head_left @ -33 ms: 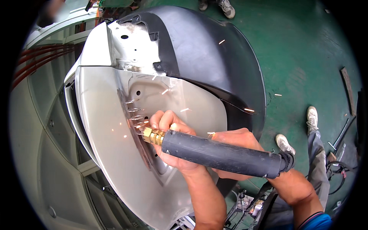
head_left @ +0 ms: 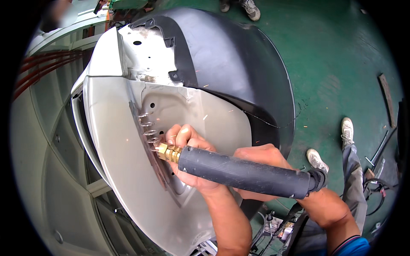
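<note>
Black tool (head_left: pixel 245 172) clasped by left grip (head_left: pixel 200 182) and right grip (head_left: pixel 264 155), metal rings (head_left: pixel 150 132) beside brass tip (head_left: pixel 163 152), dark bumper (head_left: pixel 226 55) beyond

The sleeve (head_left: pixel 356 247) is blue, dark-edged, the trousers (head_left: pixel 353 181) grey, shoes (head_left: pixel 347 130) pale.

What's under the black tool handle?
Left hand and right hand, visible past both edges of the handle; beige panel behind the left hand. What's directly under the handle is covered.
</note>
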Action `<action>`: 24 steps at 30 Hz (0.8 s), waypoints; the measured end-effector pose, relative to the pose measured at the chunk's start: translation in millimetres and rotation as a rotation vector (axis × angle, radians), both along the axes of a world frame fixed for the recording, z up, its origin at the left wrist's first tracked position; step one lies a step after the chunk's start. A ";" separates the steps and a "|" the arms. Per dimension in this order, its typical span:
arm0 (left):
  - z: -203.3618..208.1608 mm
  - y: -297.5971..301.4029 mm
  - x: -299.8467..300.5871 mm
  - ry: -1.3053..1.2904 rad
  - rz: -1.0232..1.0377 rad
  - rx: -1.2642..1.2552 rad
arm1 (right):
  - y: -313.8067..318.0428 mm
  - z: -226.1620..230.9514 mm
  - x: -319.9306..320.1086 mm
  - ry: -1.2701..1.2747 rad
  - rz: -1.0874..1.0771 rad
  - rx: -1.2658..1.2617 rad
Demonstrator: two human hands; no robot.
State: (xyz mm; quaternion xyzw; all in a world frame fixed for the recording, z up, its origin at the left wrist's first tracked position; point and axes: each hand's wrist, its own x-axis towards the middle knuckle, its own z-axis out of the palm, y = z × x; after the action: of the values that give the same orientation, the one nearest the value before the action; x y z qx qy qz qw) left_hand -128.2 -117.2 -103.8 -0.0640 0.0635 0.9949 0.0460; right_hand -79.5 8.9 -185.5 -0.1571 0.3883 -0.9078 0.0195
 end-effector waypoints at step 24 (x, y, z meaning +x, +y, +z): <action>20.5 -4.4 49.5 -0.105 0.172 -0.467 | 35.5 -9.1 39.1 -0.051 -0.165 0.158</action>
State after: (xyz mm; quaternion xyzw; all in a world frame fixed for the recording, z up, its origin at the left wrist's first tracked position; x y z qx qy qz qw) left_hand -78.7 -121.6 -83.3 -0.1294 0.2836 0.9488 -0.0518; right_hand -40.4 44.4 -194.6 -0.0996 0.4697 -0.8766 -0.0333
